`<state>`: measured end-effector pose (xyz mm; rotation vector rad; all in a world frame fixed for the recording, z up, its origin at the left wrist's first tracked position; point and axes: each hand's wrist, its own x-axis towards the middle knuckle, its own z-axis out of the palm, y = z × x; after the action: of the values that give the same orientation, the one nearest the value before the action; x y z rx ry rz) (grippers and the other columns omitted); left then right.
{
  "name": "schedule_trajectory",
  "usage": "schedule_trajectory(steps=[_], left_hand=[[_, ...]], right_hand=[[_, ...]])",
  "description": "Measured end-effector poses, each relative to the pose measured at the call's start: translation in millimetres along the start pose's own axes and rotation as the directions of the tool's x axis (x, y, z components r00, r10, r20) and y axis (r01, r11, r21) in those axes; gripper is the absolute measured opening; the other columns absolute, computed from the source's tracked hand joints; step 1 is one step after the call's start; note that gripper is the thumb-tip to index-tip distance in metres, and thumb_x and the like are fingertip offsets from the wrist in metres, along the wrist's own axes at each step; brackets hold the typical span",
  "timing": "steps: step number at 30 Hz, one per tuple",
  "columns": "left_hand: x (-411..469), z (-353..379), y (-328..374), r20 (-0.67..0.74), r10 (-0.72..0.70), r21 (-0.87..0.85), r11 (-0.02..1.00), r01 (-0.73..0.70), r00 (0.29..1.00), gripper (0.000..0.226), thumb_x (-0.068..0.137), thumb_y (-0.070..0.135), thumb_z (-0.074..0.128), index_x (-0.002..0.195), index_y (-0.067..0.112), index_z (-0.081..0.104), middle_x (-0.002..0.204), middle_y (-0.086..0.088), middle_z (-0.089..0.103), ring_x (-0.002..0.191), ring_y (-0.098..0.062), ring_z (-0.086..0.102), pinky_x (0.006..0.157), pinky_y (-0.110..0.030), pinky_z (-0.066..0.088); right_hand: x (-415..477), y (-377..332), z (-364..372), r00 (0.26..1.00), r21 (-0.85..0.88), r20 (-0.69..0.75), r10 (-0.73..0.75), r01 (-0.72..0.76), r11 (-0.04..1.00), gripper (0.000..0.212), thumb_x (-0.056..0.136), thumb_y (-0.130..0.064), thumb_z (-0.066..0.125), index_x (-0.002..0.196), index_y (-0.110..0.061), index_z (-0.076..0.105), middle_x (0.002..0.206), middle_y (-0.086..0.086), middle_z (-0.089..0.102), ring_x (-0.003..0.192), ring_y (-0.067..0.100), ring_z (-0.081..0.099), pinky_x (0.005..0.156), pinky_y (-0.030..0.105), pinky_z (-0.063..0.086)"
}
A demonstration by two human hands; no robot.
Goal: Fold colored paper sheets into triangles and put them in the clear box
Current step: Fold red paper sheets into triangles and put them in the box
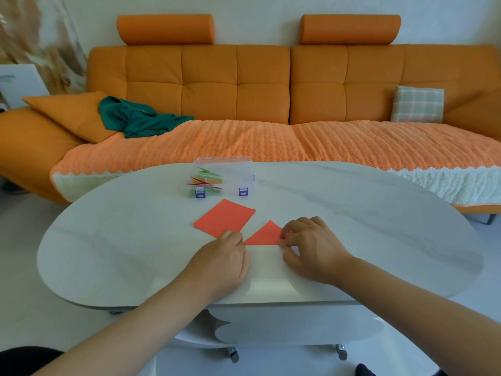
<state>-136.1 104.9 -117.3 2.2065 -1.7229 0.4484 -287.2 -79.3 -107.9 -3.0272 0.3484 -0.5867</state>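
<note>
A: Hands, status?
B: Left hand [222,256]: fingers bent, tips at the 9 o'clock corner of the triangle [264,236]; pinch or press cannot be told. Right hand [311,248]: pinches the 3 o'clock corner.
A: Triangle location?
B: Flat on the table [108,240], between both hands. Red sheet [223,218]: just beside it at 10 o'clock. Box [244,169]: at 11 o'clock, farther back, holds folded papers [206,180].

oval white table top [352,213]: smooth, glossy | red folded paper triangle [264,234]: matt | flat red paper sheet [223,217], 11 o'clock of it: matt | clear plastic box [238,169]: glossy | orange knitted sofa throw [298,142]: rough, ribbed cloth
</note>
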Motion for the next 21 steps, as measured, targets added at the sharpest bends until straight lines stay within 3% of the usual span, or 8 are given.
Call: schedule_trajectory(steps=[5, 8, 12, 14, 18, 21], left_hand=[[-7, 1, 3, -0.088, -0.051, -0.035, 0.998, 0.049, 0.995, 0.044, 0.098, 0.024, 0.034, 0.077, 0.007, 0.068, 0.079, -0.004, 0.058, 0.076, -0.02, 0.054, 0.063, -0.034, 0.054], [1, -6, 7, -0.141, -0.048, -0.11, 0.993, 0.032, 0.989, 0.037, 0.099, 0.026, 0.036, 0.096, 0.006, 0.067, 0.095, -0.004, 0.06, 0.088, -0.019, 0.055, 0.075, -0.028, 0.051], [11, -3, 13, 0.05, 0.05, -0.215, 0.976, -0.038, 0.997, 0.038, 0.101, 0.032, 0.041, 0.122, 0.011, 0.064, 0.124, 0.0, 0.059, 0.115, -0.015, 0.053, 0.099, -0.03, 0.044], [11, -2, 16, 0.147, 0.017, -0.243, 0.97, 0.02, 0.989, 0.044, 0.098, 0.046, 0.041, 0.128, 0.02, 0.061, 0.13, 0.008, 0.057, 0.119, -0.01, 0.051, 0.097, -0.033, 0.047], [14, -8, 17, 0.229, 0.029, -0.145, 0.989, 0.005, 0.973, 0.068, 0.088, 0.067, 0.033, 0.135, 0.024, 0.056, 0.134, 0.011, 0.052, 0.122, -0.009, 0.047, 0.096, -0.031, 0.047], [16, -10, 17, 0.271, 0.032, -0.047, 0.999, -0.02, 0.962, 0.073, 0.086, 0.074, 0.026, 0.13, 0.024, 0.056, 0.125, 0.008, 0.05, 0.114, -0.012, 0.047, 0.09, -0.034, 0.048]], right_hand=[[-2, 0, 4, 1.0, 0.023, -0.005, 0.011, -0.011, 1.0, 0.041, 0.086, -0.036, 0.038, 0.081, -0.027, 0.078, 0.101, -0.013, 0.069, 0.088, 0.014, 0.06, 0.078, 0.034, 0.044], [-1, -2, 7, 1.0, 0.015, -0.011, -0.01, 0.01, 1.0, 0.038, 0.085, -0.035, 0.039, 0.083, -0.028, 0.077, 0.101, -0.013, 0.069, 0.089, 0.014, 0.061, 0.077, 0.034, 0.045], [6, -12, 12, 0.999, 0.061, -0.029, -0.024, 0.026, 0.998, 0.035, 0.082, -0.032, 0.043, 0.085, -0.03, 0.078, 0.096, -0.012, 0.069, 0.085, 0.017, 0.062, 0.074, 0.035, 0.046], [8, -14, 13, 0.999, 0.074, -0.036, -0.032, 0.034, 0.997, 0.035, 0.082, -0.032, 0.045, 0.089, -0.03, 0.079, 0.095, -0.011, 0.07, 0.085, 0.016, 0.062, 0.074, 0.033, 0.046], [7, -11, 10, 0.999, 0.064, 0.014, -0.033, 0.032, 0.997, 0.041, 0.084, -0.035, 0.04, 0.096, -0.032, 0.079, 0.103, -0.011, 0.07, 0.092, 0.017, 0.061, 0.078, 0.033, 0.044], [9, -7, 1, 0.996, 0.024, 0.094, 0.0, -0.003, 1.0, 0.048, 0.085, -0.041, 0.033, 0.103, -0.034, 0.077, 0.116, -0.013, 0.067, 0.103, 0.016, 0.057, 0.086, 0.033, 0.039]])
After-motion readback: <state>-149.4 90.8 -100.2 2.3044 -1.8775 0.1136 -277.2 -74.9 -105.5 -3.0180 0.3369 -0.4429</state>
